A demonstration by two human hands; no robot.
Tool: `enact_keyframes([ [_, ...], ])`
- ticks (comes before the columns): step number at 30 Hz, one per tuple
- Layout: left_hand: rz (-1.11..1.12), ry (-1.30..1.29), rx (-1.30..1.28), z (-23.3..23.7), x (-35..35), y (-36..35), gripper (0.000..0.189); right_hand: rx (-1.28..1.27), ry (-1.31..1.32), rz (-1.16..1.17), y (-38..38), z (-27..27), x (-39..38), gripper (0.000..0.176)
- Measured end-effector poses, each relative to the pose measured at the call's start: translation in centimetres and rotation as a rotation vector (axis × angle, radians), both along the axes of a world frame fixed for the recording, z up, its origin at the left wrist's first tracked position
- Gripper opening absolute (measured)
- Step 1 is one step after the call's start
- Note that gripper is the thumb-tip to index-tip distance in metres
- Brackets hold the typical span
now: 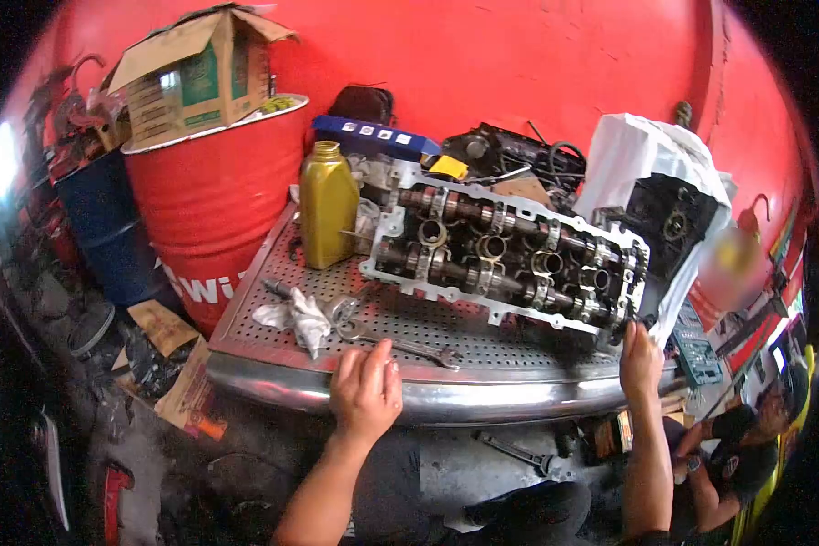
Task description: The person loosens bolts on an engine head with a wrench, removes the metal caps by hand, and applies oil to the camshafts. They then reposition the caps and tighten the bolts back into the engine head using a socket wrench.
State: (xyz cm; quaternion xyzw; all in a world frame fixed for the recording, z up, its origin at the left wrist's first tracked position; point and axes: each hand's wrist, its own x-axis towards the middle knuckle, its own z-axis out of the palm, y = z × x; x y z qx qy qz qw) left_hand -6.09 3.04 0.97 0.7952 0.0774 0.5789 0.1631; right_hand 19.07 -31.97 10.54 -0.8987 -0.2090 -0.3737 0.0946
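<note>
A cylinder head with camshafts lies on the perforated metal bench. My right hand is closed at its lower right corner, the fingertips on a small dark part I cannot make out. Over the bench's rounded front edge is my left hand, its fingers curled together; whether they hold anything is hidden. Just beyond it lie a combination wrench and a crumpled white rag. A gold oil bottle stands uncapped to the left of the cylinder head.
Behind the bench are a blue box and dark engine parts. A red drum bearing a cardboard box stands left. White plastic surrounds a dark part at right. Another person is at lower right; tools lie below.
</note>
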Motion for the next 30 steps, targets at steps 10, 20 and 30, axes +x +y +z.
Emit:
enact_keyframes([
  [10,0.016,0.037,0.059,0.4,-0.2,-0.3,0.036,0.016,-0.086,0.074,0.8,1.4,1.5,0.035],
  [20,0.052,0.085,0.107,0.4,-0.3,-0.2,0.034,-0.051,0.007,0.068,1.3,3.3,2.6,0.035],
  [30,0.072,0.084,0.117,0.1,-0.4,-0.4,0.036,0.198,0.052,0.066,1.8,3.7,0.3,0.043],
])
